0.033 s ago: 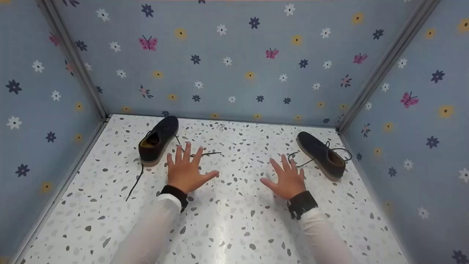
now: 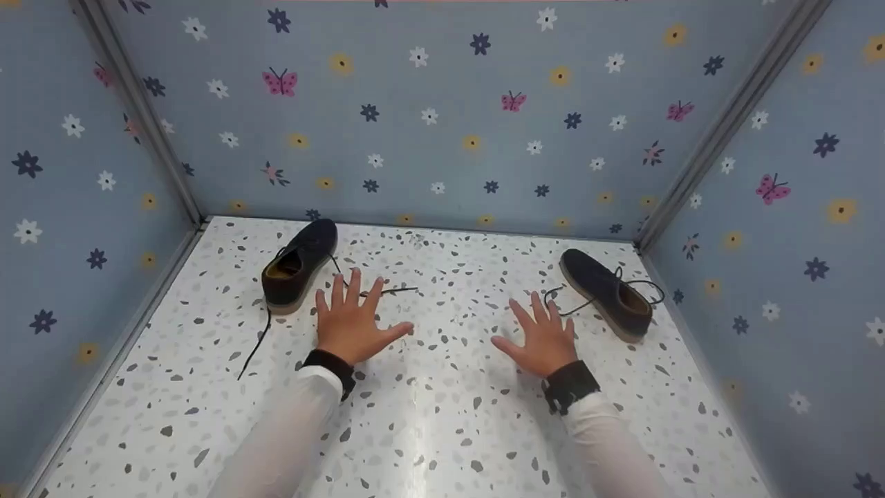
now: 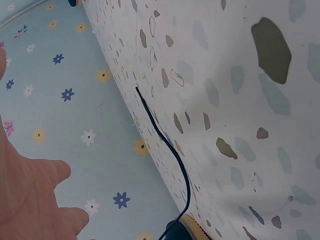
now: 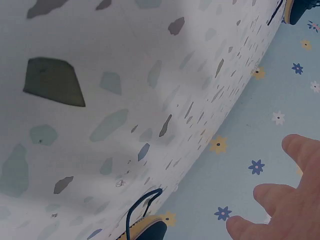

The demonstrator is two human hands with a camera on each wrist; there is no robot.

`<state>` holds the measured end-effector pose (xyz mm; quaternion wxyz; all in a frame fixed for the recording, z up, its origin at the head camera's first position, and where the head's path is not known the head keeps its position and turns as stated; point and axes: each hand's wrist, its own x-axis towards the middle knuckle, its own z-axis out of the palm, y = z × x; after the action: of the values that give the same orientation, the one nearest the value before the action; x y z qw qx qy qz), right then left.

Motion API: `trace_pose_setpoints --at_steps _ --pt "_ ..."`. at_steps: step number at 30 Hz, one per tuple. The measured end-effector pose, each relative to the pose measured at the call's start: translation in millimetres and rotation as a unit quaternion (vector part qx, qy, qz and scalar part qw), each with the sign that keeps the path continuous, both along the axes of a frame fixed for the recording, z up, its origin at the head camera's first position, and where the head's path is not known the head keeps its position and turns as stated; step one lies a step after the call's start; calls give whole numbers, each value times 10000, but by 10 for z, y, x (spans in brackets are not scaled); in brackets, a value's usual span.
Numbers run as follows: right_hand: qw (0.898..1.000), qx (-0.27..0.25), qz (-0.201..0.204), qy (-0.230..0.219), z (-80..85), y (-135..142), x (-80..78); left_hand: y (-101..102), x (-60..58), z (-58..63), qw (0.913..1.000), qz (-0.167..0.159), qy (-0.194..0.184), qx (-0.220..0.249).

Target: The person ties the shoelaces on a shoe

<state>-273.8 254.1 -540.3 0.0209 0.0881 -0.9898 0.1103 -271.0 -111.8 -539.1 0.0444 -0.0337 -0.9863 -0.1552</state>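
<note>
Two dark lace-up shoes with tan soles rest apart on a speckled white surface. My left hand (image 2: 351, 332), fingers spread and palm down, hovers or lies beside the left shoe (image 2: 312, 243); its fingertips overlap that shoe's loose lace (image 2: 399, 290), and contact cannot be told. On the other side my right hand (image 2: 545, 344) is spread likewise, near the right shoe (image 2: 596, 282) and its untied lace (image 2: 581, 307). Neither hand holds anything. In the left wrist view a dark lace (image 3: 176, 155) trails from a shoe toe; the right wrist view shows a looped lace (image 4: 129, 215).
Blue panels printed with flowers and butterflies stand at the back (image 2: 442, 83), left (image 2: 62, 221) and right (image 2: 781, 290). Grey metal strips (image 2: 148, 117) run along their corners. Another lace end (image 2: 256, 346) stretches toward me from the left shoe's heel.
</note>
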Motion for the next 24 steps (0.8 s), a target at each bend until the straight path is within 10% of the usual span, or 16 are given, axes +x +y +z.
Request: trace_pose_setpoints --at_steps 24 --pt "9921 -824 766 -564 128 -372 9 -192 16 151 9998 104 130 140"
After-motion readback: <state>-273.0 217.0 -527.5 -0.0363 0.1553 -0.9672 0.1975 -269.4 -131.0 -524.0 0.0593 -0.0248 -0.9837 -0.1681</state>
